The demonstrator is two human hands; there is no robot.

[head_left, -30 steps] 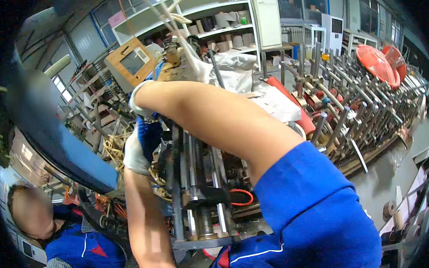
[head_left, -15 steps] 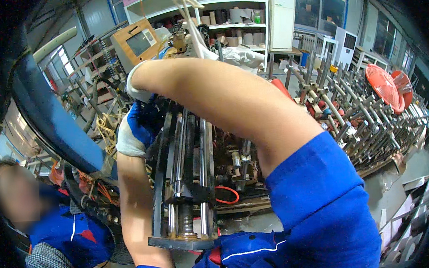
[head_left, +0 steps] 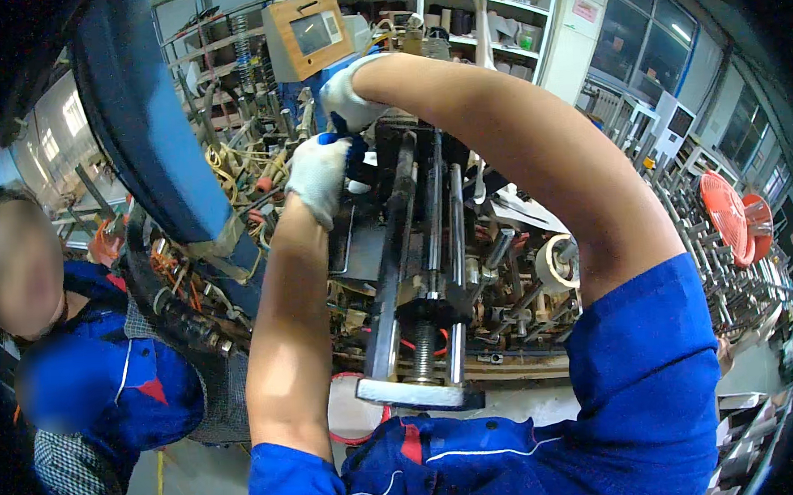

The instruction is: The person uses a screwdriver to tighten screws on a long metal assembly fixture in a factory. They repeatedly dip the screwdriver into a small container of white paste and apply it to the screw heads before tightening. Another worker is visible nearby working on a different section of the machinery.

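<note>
Left hand [head_left: 319, 175], right hand [head_left: 352, 93] near far end of frame [head_left: 433, 246] | fingers: can't tell | gap beside left forearm [head_left: 285, 343]

My gloves [head_left: 315, 176] are white and blue, my sleeves [head_left: 648, 346] plain blue. The rods [head_left: 457, 350] are silver, and my co-worker's oversleeve [head_left: 78, 475] is checked black and white.

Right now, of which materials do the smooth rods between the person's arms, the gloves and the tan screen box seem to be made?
Smooth rods: probably polished metal, perhaps steel, from their bright, mirror-like streaks.
Gloves: apparently knitted fabric, white and matt, with a blue coating, perhaps rubber, at the fingers.
Box: seemingly wood or wood-look board, given its tan face.
</note>
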